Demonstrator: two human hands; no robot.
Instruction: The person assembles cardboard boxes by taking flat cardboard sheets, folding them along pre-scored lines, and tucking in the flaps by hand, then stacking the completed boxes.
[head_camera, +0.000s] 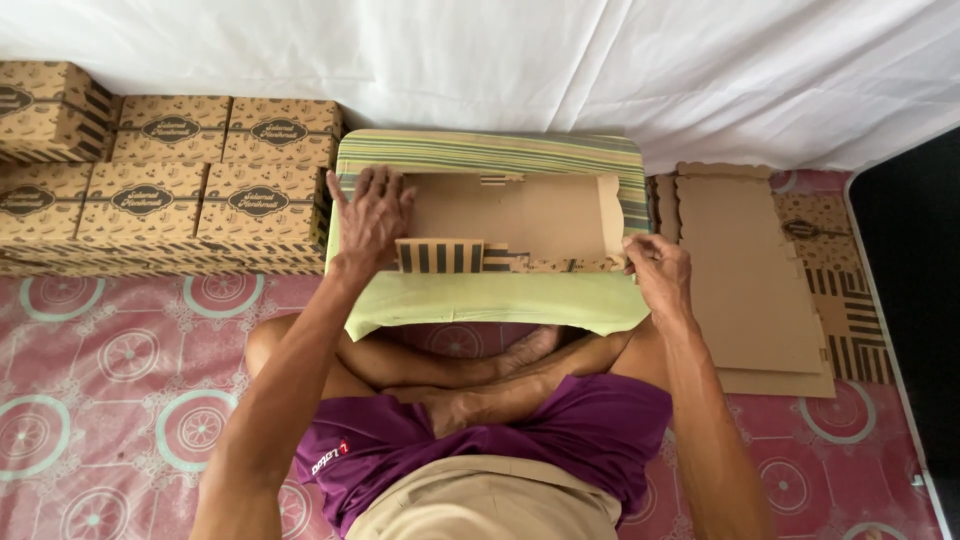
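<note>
A brown cardboard box blank lies on a small table with a green striped cloth in front of me. Its sides are partly folded up, and a black-striped flap stands at the near edge. My left hand rests flat on the left end of the blank, fingers spread. My right hand pinches the blank's near right corner, where the right side panel stands upright.
Several finished brown boxes are stacked at the left against a white sheet. A pile of flat cardboard blanks lies on the floor at the right. A pink patterned mat covers the floor. My crossed legs sit under the table.
</note>
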